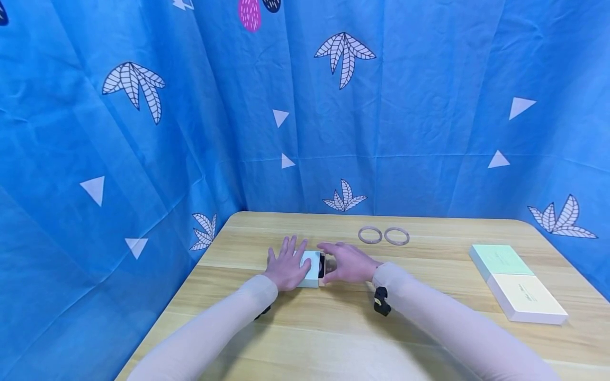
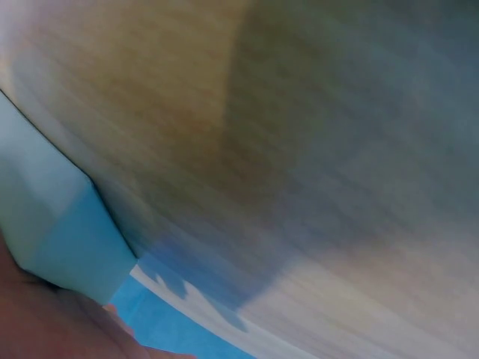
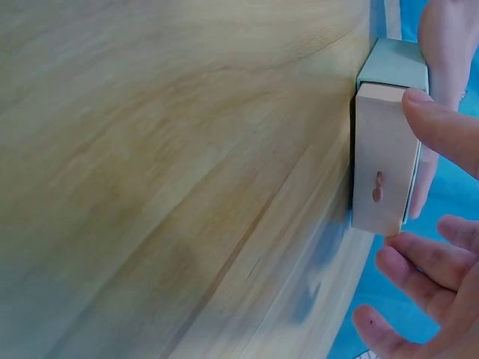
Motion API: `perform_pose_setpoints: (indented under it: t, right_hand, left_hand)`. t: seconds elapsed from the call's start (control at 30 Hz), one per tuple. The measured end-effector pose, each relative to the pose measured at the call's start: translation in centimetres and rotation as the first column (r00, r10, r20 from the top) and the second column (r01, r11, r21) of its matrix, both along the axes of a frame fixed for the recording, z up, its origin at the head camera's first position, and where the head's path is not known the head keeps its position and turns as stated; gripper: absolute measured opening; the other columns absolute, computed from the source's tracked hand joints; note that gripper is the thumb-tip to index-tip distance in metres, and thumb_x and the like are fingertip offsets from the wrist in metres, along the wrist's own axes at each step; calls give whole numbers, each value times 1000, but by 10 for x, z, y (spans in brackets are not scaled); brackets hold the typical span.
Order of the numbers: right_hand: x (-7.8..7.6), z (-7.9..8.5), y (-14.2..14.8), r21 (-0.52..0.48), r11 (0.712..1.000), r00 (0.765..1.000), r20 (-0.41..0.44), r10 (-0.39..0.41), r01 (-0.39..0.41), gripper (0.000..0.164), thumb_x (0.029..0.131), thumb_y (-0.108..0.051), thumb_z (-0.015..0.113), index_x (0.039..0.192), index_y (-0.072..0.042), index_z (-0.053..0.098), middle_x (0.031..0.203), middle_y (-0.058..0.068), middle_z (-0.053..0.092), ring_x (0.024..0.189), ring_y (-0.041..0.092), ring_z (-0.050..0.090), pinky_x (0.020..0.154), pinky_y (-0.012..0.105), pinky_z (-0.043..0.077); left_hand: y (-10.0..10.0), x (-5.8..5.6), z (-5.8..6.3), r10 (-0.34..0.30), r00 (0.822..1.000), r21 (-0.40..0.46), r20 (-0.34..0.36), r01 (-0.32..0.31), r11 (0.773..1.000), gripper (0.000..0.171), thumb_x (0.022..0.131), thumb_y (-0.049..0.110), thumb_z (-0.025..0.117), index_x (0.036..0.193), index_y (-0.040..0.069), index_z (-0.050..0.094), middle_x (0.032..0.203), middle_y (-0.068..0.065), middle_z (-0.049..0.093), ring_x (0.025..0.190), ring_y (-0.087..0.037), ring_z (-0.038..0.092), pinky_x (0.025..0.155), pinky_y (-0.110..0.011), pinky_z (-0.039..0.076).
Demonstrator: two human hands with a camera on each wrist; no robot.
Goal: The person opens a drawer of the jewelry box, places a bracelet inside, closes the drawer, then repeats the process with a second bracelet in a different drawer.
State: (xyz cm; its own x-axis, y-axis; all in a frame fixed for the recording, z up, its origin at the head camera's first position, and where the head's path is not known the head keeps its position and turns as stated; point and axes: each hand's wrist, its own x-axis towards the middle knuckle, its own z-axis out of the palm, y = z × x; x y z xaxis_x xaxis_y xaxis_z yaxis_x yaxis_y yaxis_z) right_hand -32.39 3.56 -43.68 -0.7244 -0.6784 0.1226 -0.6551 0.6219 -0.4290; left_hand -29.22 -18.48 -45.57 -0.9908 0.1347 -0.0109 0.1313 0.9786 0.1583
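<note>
A small pale green drawer box point(image 1: 312, 262) lies on the wooden table with its cream drawer point(image 3: 385, 149) pulled a little out of the right end. Something dark shows inside the gap, too small to make out. Across the top of the green sleeve point(image 3: 394, 63) rests my left hand point(image 1: 287, 269), fingers straight and spread. My right hand point(image 1: 351, 263) pinches the drawer's end between thumb point(image 3: 441, 127) and a fingertip, one at each edge; its other fingers are spread off the box. In the left wrist view, only the box's side and part of the hand appear.
Two pale purple bangles point(image 1: 370, 235) lie side by side behind the right hand. Toward the table's right edge sits a flat box, half green point(image 1: 500, 259) and half cream point(image 1: 526, 296). Blue patterned curtain point(image 1: 343, 132) hangs along the back and left.
</note>
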Motion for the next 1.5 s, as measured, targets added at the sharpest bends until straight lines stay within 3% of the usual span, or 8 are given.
perform_pose_setpoints:
  t: [0.43, 0.9, 1.13, 1.3, 1.5]
  right_hand:
    - [4, 3, -5, -25, 1000, 1000, 5, 16, -16, 97, 74, -49, 86, 154, -16, 42, 144, 9, 60, 130, 33, 56, 107, 51, 46]
    - [5, 5, -8, -20, 1000, 1000, -6, 22, -23, 96, 73, -50, 86, 153, -17, 44, 144, 7, 60, 132, 33, 54, 107, 52, 45]
    - [2, 5, -7, -1, 1000, 1000, 10, 25, -25, 94, 74, -42, 88, 154, -19, 43, 146, 5, 57, 134, 31, 52, 109, 51, 44]
    - [1, 5, -8, -3, 1000, 1000, -9, 24, -24, 90, 77, -35, 87, 153, -17, 43, 140, 7, 62, 129, 32, 56, 106, 53, 46]
    - [-1, 4, -11, 1, 1000, 998, -50, 26, -26, 91, 75, -37, 88, 152, -15, 44, 136, 10, 64, 125, 33, 58, 104, 54, 47]
  left_hand:
    - [-2, -4, -7, 8, 1000, -16, 1, -8, 1000, 68, 102, 61, 19, 163, 31, 11, 171, -7, 1, 157, -30, -6, 117, -73, 2]
    - [-1, -3, -4, 16, 1000, -14, 5, -16, 1000, 68, 102, 61, 19, 163, 32, 12, 171, -7, 3, 157, -30, -5, 116, -74, 3]
    - [-1, -2, -6, 10, 1000, -10, 6, -10, 1000, 68, 102, 62, 17, 163, 32, 12, 171, -6, 1, 157, -31, -5, 116, -74, 3]
    - [1, 1, -2, 7, 1000, 5, 0, -7, 1000, 68, 103, 60, 21, 163, 29, 15, 171, -9, 5, 157, -32, -3, 116, -75, 5]
    - [2, 2, 0, 6, 1000, -2, -10, -6, 1000, 67, 103, 59, 20, 163, 28, 16, 171, -10, 6, 157, -33, -1, 116, -75, 6]
